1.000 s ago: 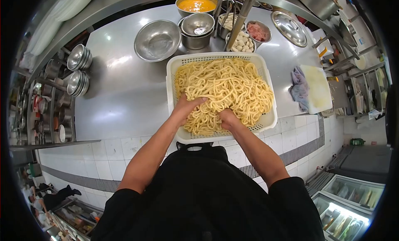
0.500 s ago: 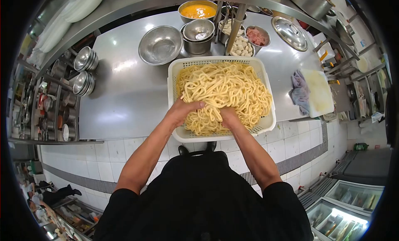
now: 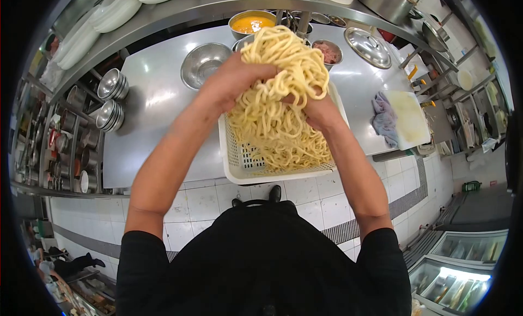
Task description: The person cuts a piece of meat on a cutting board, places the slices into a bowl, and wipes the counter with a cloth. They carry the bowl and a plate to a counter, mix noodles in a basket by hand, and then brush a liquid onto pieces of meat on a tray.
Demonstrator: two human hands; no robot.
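Note:
A big bunch of thick yellow noodles [image 3: 280,81] is lifted high above a white perforated basket [image 3: 239,163] that stands on the steel counter's front edge. My left hand [image 3: 231,79] grips the bunch from the left and my right hand [image 3: 321,111] grips it from the right. Long strands hang down from both hands into the basket, where more noodles lie. The basket's near left corner shows bare mesh.
Behind the basket stand an empty steel bowl [image 3: 201,62], a pot of orange sauce [image 3: 251,23], a bowl of pink meat [image 3: 328,50] and a steel lid [image 3: 369,43]. A cutting board [image 3: 406,117] with a cloth [image 3: 384,119] lies right. Stacked small bowls [image 3: 111,98] sit left.
Both hands, which were pressed into the noodles low in the basket, have risen high with a large bunch. Strands now trail down and part of the basket floor is bare.

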